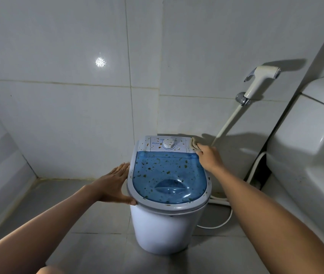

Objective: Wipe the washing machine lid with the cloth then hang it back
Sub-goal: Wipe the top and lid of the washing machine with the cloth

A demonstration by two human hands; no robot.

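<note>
A small white washing machine (163, 230) stands on the floor in the middle of the head view. Its translucent blue lid (169, 175) is shut and dotted with brown-green specks, and so is the white control panel with the dial (168, 143) behind it. My right hand (209, 158) is shut on a beige cloth (195, 144), which presses on the panel's back right corner. My left hand (115, 184) lies flat against the grey rim on the machine's left side, fingers extended and thumb at the front edge.
A white toilet cistern (311, 155) fills the right side. A bidet sprayer (261, 80) hangs on the tiled wall above the machine, its hose running down behind it. A white hose (226, 220) curls on the floor. Grey floor tiles surround the machine.
</note>
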